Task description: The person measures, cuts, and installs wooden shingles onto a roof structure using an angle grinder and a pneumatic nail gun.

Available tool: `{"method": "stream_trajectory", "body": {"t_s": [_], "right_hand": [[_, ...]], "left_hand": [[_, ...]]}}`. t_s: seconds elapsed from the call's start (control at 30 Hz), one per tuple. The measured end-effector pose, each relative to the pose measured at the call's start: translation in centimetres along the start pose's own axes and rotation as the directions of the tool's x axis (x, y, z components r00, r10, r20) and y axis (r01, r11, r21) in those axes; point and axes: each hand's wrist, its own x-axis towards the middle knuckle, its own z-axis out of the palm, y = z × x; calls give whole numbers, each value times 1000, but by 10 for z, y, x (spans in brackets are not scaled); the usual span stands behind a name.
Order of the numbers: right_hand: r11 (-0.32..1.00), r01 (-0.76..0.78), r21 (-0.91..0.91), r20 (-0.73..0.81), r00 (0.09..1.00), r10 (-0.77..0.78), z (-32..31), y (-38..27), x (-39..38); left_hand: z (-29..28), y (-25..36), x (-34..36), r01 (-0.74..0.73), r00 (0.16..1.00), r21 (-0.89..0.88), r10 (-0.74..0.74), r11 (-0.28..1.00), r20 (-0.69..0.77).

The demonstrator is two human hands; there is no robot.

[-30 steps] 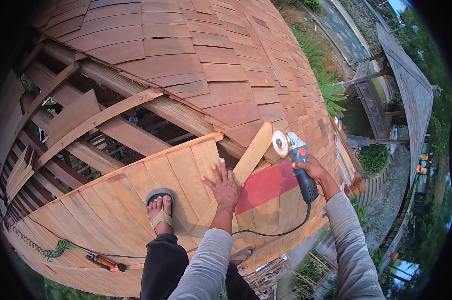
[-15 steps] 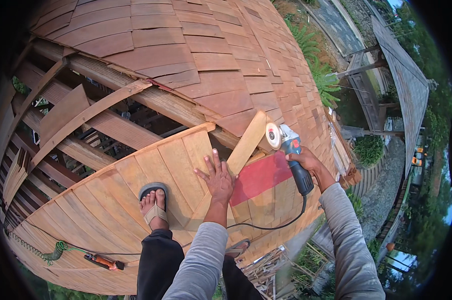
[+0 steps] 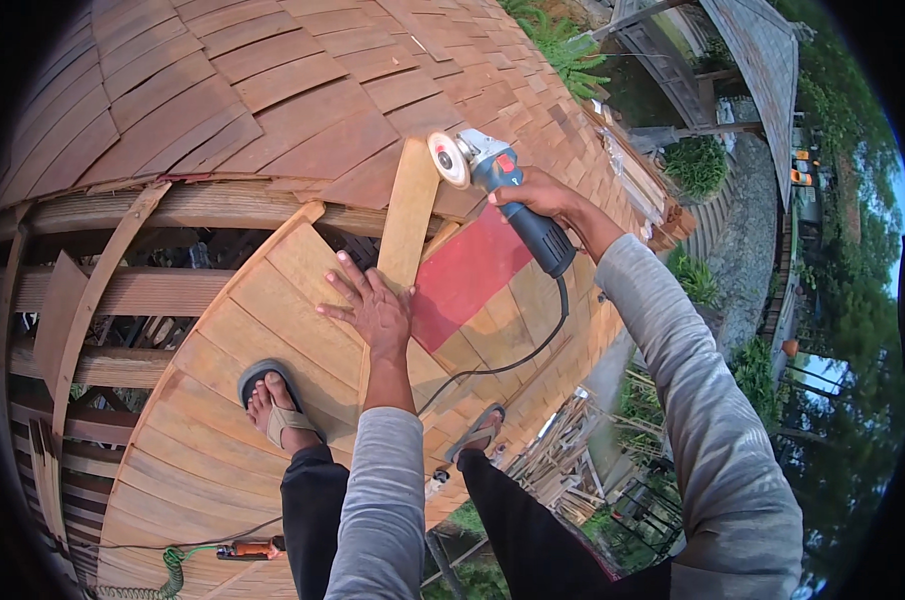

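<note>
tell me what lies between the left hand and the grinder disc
In the head view, a pale wooden plank runs from under the left hand up to the grinder disc.

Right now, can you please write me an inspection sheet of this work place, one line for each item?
Surface: curved roof of wooden shingles, part open frame of beams.
Job's things: angle grinder with its disc at the top end of a loose wooden plank; red shingle beside it.
Clutter: orange-handled tool near the lower roof edge.
Hands: left hand flat on the plank's lower end; right hand grips the grinder.
Cables: black cord from the grinder; green coiled cord.
Surroundings: plants and another roof far below.
</note>
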Motion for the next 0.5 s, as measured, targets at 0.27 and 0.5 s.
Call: {"method": "stream_trajectory", "body": {"t_s": [0.27, 0.5], "right_hand": [[999, -5, -51, -14, 1000, 4, 8, 5, 3], [998, 49, -39, -18, 999, -50, 8, -10, 7]], "left_hand": [[-6, -3, 1, 23, 998, 59, -26, 998, 52], [4, -10, -1, -12, 1000, 92, 12, 996, 3]]}}
